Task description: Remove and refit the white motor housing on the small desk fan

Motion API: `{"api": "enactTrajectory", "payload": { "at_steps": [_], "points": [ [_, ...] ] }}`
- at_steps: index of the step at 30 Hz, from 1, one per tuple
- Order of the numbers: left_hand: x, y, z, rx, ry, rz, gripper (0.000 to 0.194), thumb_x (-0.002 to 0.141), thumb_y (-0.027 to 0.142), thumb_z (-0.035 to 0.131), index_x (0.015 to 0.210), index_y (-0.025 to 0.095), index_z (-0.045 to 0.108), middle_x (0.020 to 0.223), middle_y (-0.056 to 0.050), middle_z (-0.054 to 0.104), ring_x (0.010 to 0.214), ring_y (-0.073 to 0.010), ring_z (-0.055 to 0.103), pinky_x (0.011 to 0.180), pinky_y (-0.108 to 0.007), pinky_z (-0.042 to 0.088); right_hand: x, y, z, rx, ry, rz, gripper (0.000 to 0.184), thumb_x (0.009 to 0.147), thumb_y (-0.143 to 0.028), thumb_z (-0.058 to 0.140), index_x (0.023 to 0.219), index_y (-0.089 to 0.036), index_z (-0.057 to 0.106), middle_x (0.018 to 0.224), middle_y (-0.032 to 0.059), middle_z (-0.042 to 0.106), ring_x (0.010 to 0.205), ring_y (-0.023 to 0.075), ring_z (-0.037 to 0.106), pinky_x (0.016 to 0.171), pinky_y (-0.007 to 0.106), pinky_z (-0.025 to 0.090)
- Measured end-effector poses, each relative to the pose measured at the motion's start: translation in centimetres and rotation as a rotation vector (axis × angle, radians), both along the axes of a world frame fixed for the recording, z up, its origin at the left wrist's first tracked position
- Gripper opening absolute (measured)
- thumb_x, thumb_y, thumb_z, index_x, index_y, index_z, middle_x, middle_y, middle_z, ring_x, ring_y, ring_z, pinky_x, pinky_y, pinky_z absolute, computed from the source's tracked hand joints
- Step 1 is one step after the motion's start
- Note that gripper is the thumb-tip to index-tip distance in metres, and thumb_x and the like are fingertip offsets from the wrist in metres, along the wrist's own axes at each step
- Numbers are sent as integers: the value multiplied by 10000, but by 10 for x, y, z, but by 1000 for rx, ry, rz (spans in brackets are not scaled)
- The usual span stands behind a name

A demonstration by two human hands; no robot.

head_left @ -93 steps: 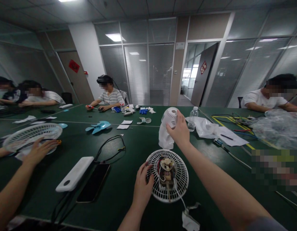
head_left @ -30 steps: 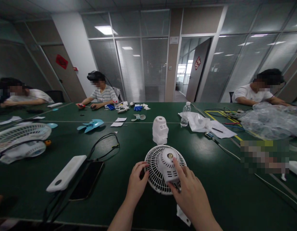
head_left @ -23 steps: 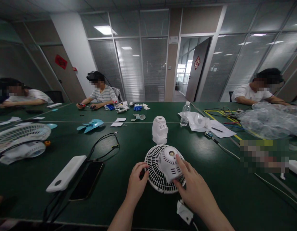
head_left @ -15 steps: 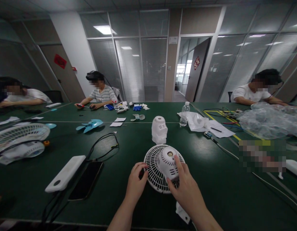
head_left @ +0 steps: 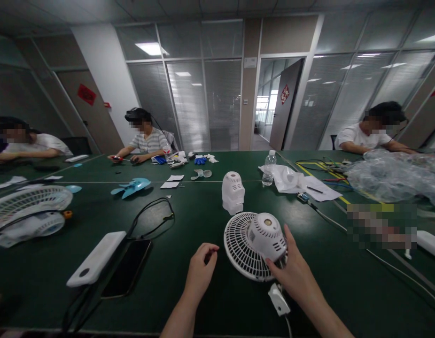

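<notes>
On the dark green, faintly glossy tabletop [head_left: 175, 218], a round white grille [head_left: 236, 246] of thin radiating ribs lies flat near the person. Over its right part sits a domed cover [head_left: 268, 234] in smooth white plastic, slotted around its crown (a small yellowish disc shows in the top hole). The right hand [head_left: 295, 265] grips this cover, thumb at its lower edge, fingers spread along its side. Just left of the grille, the left hand [head_left: 202, 265] curls, thumb and forefinger almost meeting; whether they pinch something small, I cannot tell. Beyond stands a blocky, round-topped white housing [head_left: 233, 192].
</notes>
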State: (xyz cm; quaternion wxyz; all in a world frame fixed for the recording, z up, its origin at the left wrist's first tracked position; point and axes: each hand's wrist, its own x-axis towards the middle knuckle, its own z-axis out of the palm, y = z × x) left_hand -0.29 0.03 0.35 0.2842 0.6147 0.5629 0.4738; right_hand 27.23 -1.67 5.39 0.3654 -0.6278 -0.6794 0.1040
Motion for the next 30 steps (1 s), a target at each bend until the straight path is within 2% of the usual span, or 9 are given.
{"api": "enactTrajectory", "payload": {
  "at_steps": [5, 8, 11, 15, 19, 23, 26, 28, 30],
  "points": [
    [-3, 1, -7, -17, 6, -22, 209, 842, 331, 529, 945, 252, 692, 948, -45, 688, 856, -220, 651, 730, -351, 533, 78, 4, 7, -39, 10, -115, 941, 728, -459, 611, 1491, -155, 153, 1435, 181, 425, 1203, 319, 542, 978, 465, 450],
    [-5, 3, -13, -34, 22, -59, 204, 847, 336, 527, 946, 265, 691, 955, -43, 689, 873, -225, 649, 738, -359, 531, 132, 1, 5, -81, 18, -259, 1020, 648, -547, 647, 1478, -147, 209, 1365, 204, 494, 1104, 366, 595, 887, 490, 486],
    [-6, 3, -17, -45, 26, -66, 203, 851, 344, 530, 957, 276, 690, 965, -41, 690, 881, -230, 650, 733, -363, 531, 179, -6, 2, -116, 62, -398, 1011, 646, -585, 640, 1471, -147, 253, 1274, 248, 555, 1017, 381, 629, 812, 489, 490],
    [-5, 2, -17, -71, 40, -56, 208, 852, 353, 538, 977, 282, 688, 981, -43, 689, 883, -237, 653, 722, -363, 531, 213, -17, 6, -43, 92, -453, 915, 703, -578, 638, 1448, -145, 332, 1258, 307, 538, 963, 360, 645, 730, 474, 479],
    [-5, 3, -17, -115, 76, -63, 239, 858, 366, 519, 1008, 275, 681, 1022, -49, 683, 926, -244, 645, 757, -372, 527, 212, -24, 21, -10, -48, -473, 798, 788, -628, 527, 1397, -124, 420, 1159, 281, 600, 1016, 366, 622, 739, 482, 470],
    [-5, 7, -17, -190, 118, -79, 296, 865, 398, 482, 1039, 244, 666, 1060, -56, 675, 980, -240, 630, 813, -371, 517, 191, -15, 41, 343, -314, -516, 750, 787, -627, 529, 1364, -156, 445, 1199, 234, 587, 1104, 408, 561, 850, 536, 456],
    [-5, 7, -16, -209, 133, -90, 317, 878, 410, 453, 1054, 238, 653, 1073, -53, 667, 999, -230, 622, 851, -372, 502, 167, 7, 60, 528, -362, -490, 729, 791, -553, 575, 1358, -124, 411, 1230, 219, 560, 1143, 385, 531, 940, 533, 423],
    [-5, 5, -14, -209, 131, -87, 323, 883, 417, 444, 1061, 241, 647, 1078, -50, 662, 1003, -228, 617, 859, -377, 496, 147, 28, 71, 552, -335, -458, 722, 790, -525, 587, 1344, -105, 393, 1226, 215, 547, 1145, 368, 522, 948, 519, 420],
    [-3, 3, -12, -200, 122, -80, 325, 883, 424, 444, 1061, 241, 645, 1077, -49, 660, 1004, -231, 613, 860, -382, 492, 126, 51, 75, 453, -322, -416, 703, 800, -498, 577, 1339, -100, 363, 1242, 210, 523, 1160, 340, 509, 953, 473, 423]
  ]
}}
